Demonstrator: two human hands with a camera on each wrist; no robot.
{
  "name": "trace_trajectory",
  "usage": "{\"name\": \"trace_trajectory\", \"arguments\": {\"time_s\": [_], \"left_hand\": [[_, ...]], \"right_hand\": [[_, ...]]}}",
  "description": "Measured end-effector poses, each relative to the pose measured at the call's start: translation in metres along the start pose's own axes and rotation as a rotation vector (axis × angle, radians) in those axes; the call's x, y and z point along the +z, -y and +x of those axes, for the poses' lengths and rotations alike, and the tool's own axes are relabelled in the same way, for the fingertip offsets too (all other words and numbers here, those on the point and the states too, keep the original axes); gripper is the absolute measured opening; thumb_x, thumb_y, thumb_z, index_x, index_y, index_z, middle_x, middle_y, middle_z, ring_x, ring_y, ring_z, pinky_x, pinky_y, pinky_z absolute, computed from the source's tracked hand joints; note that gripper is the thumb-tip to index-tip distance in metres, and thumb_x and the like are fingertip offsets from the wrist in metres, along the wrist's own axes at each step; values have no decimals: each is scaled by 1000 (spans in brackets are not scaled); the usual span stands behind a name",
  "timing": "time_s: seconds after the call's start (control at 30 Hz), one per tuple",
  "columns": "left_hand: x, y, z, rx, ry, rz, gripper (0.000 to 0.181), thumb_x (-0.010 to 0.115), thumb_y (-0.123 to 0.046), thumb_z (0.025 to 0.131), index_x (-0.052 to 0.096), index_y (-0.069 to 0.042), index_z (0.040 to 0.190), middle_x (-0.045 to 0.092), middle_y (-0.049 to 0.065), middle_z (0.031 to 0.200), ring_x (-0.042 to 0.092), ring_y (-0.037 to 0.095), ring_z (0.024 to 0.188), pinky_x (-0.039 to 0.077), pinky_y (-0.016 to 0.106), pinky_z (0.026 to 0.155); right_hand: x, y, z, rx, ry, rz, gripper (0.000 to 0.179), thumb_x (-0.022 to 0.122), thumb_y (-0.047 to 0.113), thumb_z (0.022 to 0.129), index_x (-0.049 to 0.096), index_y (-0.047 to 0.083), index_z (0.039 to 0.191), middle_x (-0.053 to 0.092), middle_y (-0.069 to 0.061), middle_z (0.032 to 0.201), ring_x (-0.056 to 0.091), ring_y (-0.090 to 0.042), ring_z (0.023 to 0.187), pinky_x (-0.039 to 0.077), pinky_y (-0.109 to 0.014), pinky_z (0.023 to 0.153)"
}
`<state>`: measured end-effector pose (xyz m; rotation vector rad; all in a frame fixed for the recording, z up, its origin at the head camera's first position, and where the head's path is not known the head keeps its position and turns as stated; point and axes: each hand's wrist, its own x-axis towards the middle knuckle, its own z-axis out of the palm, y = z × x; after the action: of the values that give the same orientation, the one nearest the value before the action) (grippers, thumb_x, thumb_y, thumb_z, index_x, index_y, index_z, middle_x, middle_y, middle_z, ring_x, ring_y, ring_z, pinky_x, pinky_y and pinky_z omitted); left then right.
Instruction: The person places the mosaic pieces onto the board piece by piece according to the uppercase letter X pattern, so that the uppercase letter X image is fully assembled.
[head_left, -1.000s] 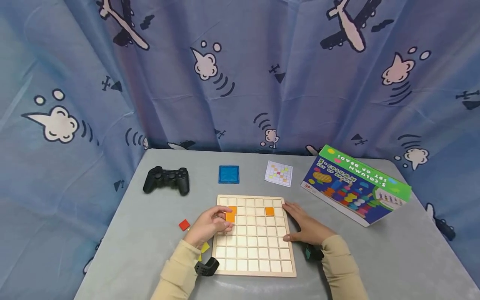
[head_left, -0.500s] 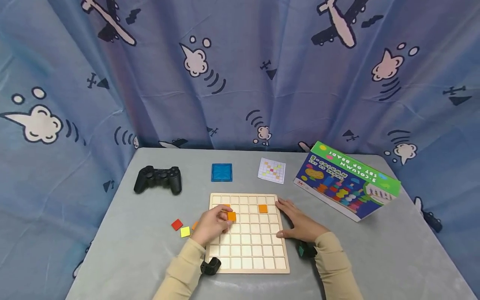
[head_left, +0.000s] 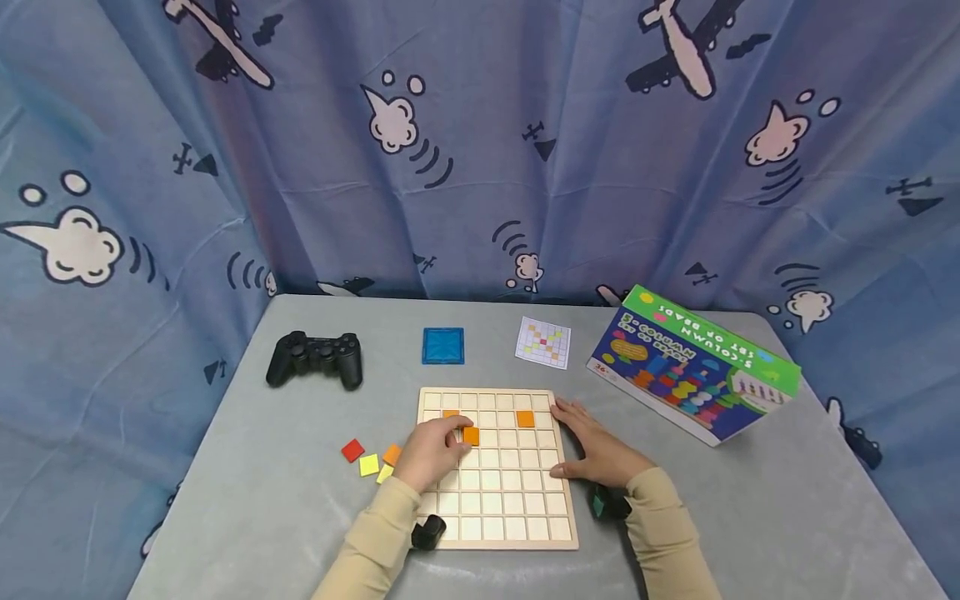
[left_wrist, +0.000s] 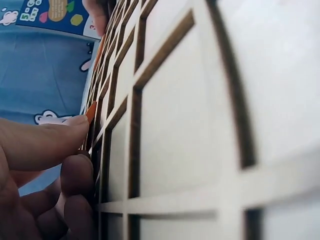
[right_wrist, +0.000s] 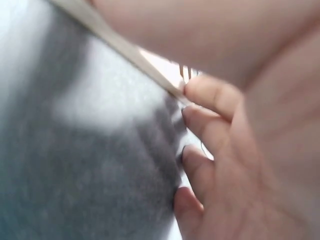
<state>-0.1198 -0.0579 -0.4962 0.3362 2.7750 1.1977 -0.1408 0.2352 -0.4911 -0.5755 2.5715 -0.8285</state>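
Note:
My left hand is over the upper left of a wooden grid board, its thumb and forefinger pinching an orange square tile. In the left wrist view that orange tile shows as a thin edge at the fingertips, against the board's raised dividers. Whether it lies flat in its square cannot be told. A second orange tile sits just up and left, partly behind the fingers; a third orange tile lies in a square farther right. Along the board's right edge rests my right hand, fingers extended and thumb spread.
Left of the board lie a red tile, a yellow tile and a loose orange tile. Behind stand a black game controller, a blue square tray, a pattern card and a colourful box.
My left hand has carried the pinched orange tile slightly right and down over the board, away from the orange tile beside it. The right hand stays at the edge. The head view has shifted.

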Motion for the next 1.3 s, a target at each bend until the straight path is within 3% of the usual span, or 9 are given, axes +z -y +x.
{"name": "trace_trajectory", "arguments": {"time_s": [0.27,0.5,0.8,0.97,1.07,1.2,1.3], "left_hand": [[-1,-5,0,22,-19,46,30,70,-9,85,67,-6,115,49,-4,67,43,8,60,36,21,55],[1,-4,2,82,-42,102,31,72,-9,84,67,-5,114,47,-4,67,41,7,59,35,20,54],[2,-3,3,74,-39,94,30,72,-12,85,67,-7,115,45,-5,66,40,7,58,33,20,53],[1,-4,3,57,9,79,32,70,-15,88,65,-10,119,46,-6,67,41,7,58,34,21,54],[-6,-6,-4,53,15,55,33,67,-17,90,63,-10,122,49,-7,67,43,6,59,36,21,55],[-26,-6,-25,57,-54,94,32,68,-18,90,64,-10,120,50,-8,71,45,7,61,38,21,55],[-43,-2,-44,24,-108,151,30,70,-19,88,66,-11,117,50,-9,73,46,6,63,39,21,55]], "right_hand": [[-2,2,1,9,0,16,97,77,38,79,22,4,151,14,-15,159,4,-43,145,15,-61,111],[-4,0,1,2,-10,25,96,77,37,79,22,4,151,14,-14,159,3,-42,145,13,-61,112],[-3,-2,2,1,-14,14,97,76,39,79,22,5,151,14,-14,159,3,-43,145,13,-60,112],[-2,-3,0,5,-19,21,97,77,40,79,23,4,151,15,-15,159,3,-43,145,13,-61,111],[0,-5,-1,18,-12,30,98,77,41,78,22,6,152,14,-13,159,2,-41,145,13,-61,112],[3,-7,0,18,0,35,98,76,43,78,22,8,152,13,-10,160,0,-39,146,12,-60,113],[5,-8,1,12,-2,39,98,76,43,78,23,8,152,14,-11,160,1,-40,146,12,-61,112]]}}
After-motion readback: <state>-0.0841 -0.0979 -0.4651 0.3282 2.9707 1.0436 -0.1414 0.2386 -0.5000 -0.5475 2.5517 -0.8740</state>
